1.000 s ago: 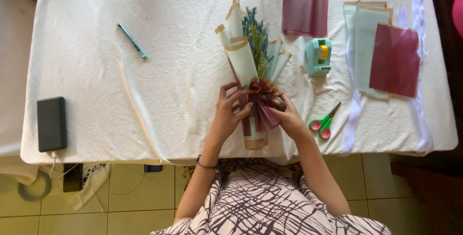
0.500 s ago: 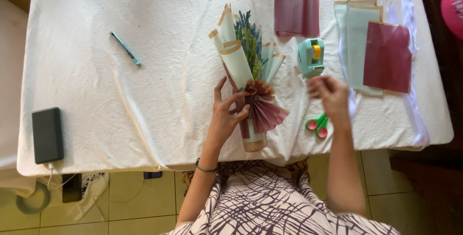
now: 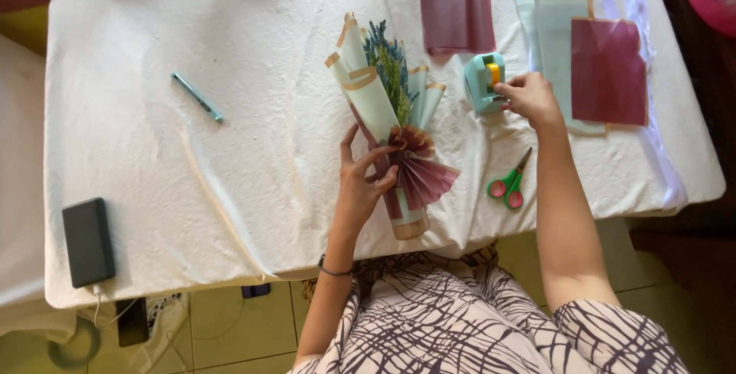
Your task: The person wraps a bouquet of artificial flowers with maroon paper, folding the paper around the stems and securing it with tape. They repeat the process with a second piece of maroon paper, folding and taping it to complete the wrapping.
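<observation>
At frame centre the left hand (image 3: 366, 182) is pinching the maroon pleated fan (image 3: 420, 167) against the wrapped bouquet (image 3: 387, 113), evidently keeping it in place on the tabletop (image 3: 230, 151); the right hand (image 3: 529, 98), fingers curled, is gripping the teal tape dispenser (image 3: 483, 81) at upper right; green scissors (image 3: 507, 184) are lying nearby.

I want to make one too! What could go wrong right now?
The left hand alone pinches the pleated maroon paper fan onto the pale blue paper-wrapped bouquet; that grip might slip and the pleats spring open. The right hand at the teal tape dispenser could tip it. The bouquet's base overhangs the white table edge.
</observation>
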